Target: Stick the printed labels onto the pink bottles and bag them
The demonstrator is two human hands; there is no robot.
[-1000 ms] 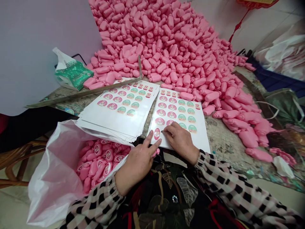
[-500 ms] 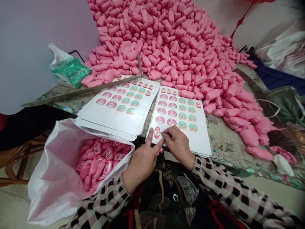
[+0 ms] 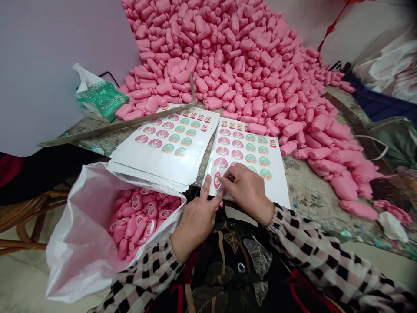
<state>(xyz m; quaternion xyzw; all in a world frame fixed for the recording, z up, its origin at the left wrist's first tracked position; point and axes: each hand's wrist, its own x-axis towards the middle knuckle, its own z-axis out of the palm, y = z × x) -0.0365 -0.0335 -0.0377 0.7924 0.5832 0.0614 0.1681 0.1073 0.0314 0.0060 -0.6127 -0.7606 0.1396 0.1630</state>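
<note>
The oval sticker point(image 3: 216, 181) lies at the near left corner of its white sheet point(image 3: 276, 191), by the front edge of the desk point(image 3: 302, 191). It should be very light, thin, pliable and easily creased, with a tacky underside; take hold by the rim, clear of the printed face. Right hand point(image 3: 249, 191): thumb and forefinger drawn nearly together at the sticker's right rim; grip cannot be confirmed. Left hand point(image 3: 195, 217): forefinger and thumb spread, forefinger just left of the sticker, thumb just below; a pink piece point(image 3: 221, 204) protrudes beneath, hold unclear. Pink bottles point(image 3: 239, 102) cover the desk's far side.
</note>
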